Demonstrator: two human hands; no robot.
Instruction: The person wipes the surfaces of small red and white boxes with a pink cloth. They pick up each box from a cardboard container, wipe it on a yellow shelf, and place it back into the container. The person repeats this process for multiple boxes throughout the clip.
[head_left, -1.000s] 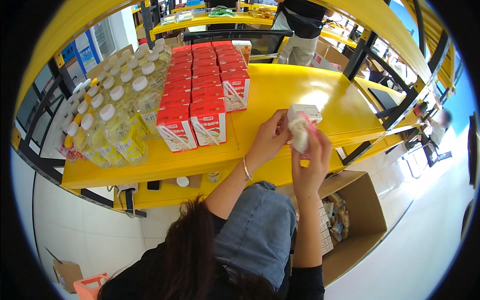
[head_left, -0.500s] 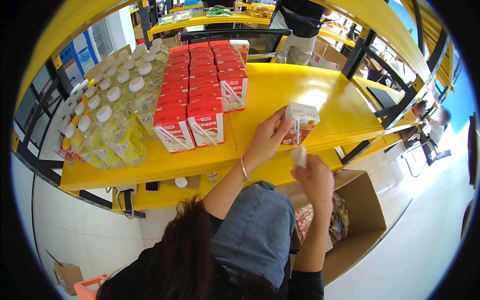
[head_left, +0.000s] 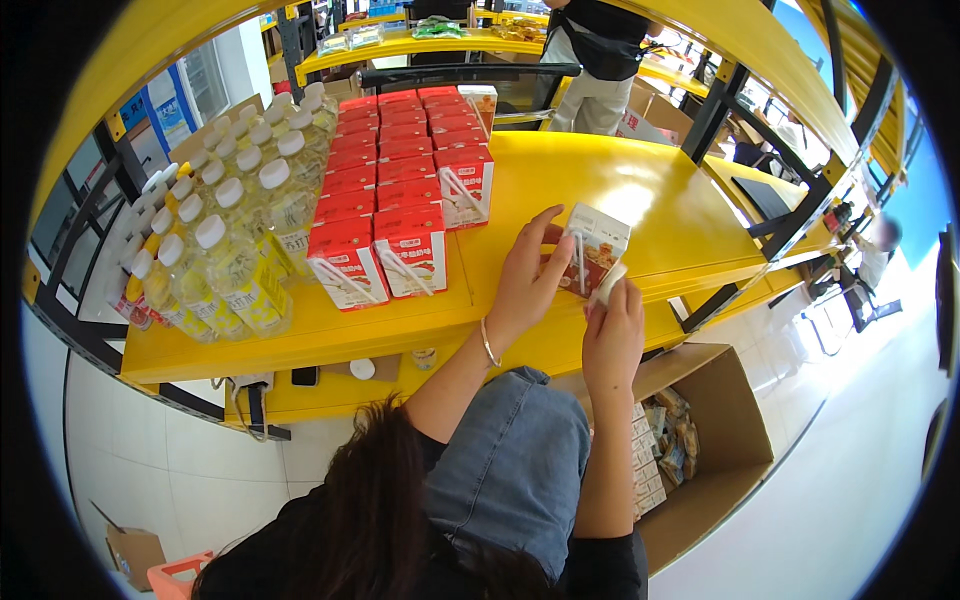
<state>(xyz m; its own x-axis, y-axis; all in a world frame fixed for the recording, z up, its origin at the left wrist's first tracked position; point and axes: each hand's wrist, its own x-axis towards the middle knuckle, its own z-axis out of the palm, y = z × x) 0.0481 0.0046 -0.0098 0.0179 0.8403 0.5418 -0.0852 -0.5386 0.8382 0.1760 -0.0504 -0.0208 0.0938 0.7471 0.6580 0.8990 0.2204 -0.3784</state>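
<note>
My left hand (head_left: pixel 528 275) grips a small drink carton (head_left: pixel 598 250) by its left side, above the front part of the yellow shelf. The carton has a white top, a brown-and-white front and a straw fixed on it, and it is tilted. My right hand (head_left: pixel 612 338) pinches a white wad, which looks like a cloth or tissue (head_left: pixel 610 282), against the carton's lower right edge. To the left stand rows of red-and-white drink cartons (head_left: pixel 408 225) with straws on their fronts. The carton's underside is hidden.
Clear bottles with white caps (head_left: pixel 245 285) stand in rows at the shelf's left end. Below right is an open cardboard box (head_left: pixel 725 420) holding cartons and packets. A black shelf post (head_left: pixel 715 110) rises at the back right. Beyond the yellow shelf (head_left: pixel 560 170) stands another person (head_left: pixel 595 50).
My right hand has risen and brought the white wad against the carton. The carton has tipped in my left hand and shifted slightly left.
</note>
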